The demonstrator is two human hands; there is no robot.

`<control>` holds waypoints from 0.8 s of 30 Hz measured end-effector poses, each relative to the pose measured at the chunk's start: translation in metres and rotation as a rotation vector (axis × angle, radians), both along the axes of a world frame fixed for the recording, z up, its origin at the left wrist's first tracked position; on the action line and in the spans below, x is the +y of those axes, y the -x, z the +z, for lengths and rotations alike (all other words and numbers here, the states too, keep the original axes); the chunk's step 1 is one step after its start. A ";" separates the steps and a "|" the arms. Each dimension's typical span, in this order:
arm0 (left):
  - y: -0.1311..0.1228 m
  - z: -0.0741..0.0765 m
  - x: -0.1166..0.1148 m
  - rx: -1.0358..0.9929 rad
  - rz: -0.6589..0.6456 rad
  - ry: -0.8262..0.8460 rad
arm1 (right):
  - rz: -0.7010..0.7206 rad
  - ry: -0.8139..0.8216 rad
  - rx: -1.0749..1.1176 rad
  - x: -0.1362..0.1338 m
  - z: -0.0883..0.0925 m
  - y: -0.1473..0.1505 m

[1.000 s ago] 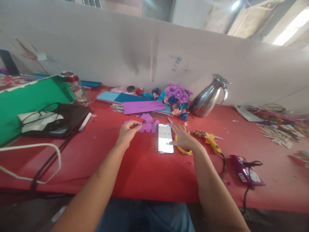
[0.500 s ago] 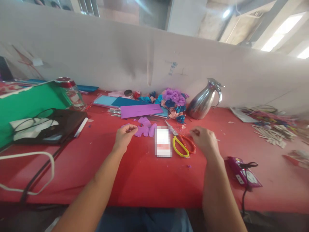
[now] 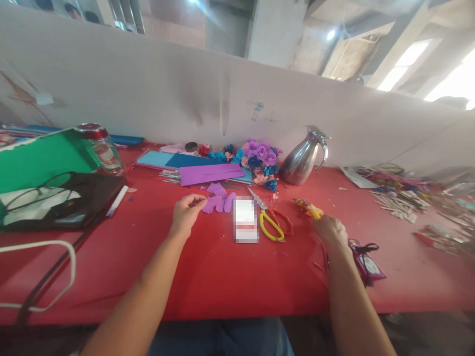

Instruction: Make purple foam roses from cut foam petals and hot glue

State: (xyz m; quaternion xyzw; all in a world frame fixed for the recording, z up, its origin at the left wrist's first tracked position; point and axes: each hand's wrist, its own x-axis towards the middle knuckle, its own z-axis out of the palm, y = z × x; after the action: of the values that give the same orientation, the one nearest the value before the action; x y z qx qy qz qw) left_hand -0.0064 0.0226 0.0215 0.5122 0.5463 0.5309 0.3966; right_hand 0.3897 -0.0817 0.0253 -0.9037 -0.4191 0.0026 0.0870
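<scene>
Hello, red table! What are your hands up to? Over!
Right hand: grip closed on yellow glue gun. Left hand: fingertips at flat purple paper pieces, hold unclear. Between hands: metal scissors with yellow and red handles.

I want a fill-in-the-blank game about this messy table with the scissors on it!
1. The table is coloured ____.
2. The scissors have one red handle and one ____ handle.
3. The small paper pieces beside the left hand are ____.
4. The hand at the glue gun is the person's ____ one.

Missing words: red; yellow; purple; right.
</scene>
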 end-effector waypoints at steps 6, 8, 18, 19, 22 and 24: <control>-0.001 0.001 -0.001 0.000 0.011 0.000 | -0.040 -0.089 -0.051 0.007 0.017 0.030; -0.001 0.002 -0.001 0.007 0.007 0.004 | 0.151 -0.101 0.008 0.012 0.020 0.048; -0.001 0.000 0.000 -0.005 -0.013 0.001 | 0.466 0.068 0.147 0.015 0.014 0.105; -0.001 0.000 -0.001 -0.003 -0.017 -0.001 | 0.459 0.084 0.146 0.014 0.014 0.105; -0.002 0.001 -0.001 0.016 -0.016 -0.006 | 0.428 0.133 0.112 0.015 0.017 0.102; -0.002 0.002 -0.002 0.030 -0.007 -0.004 | 0.386 0.173 0.055 0.017 0.023 0.101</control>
State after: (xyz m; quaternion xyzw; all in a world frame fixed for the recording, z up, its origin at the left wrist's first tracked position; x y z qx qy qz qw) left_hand -0.0046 0.0207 0.0237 0.5227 0.5495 0.5228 0.3892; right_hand 0.2882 -0.0649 0.0482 -0.8105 -0.5800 0.0799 0.0183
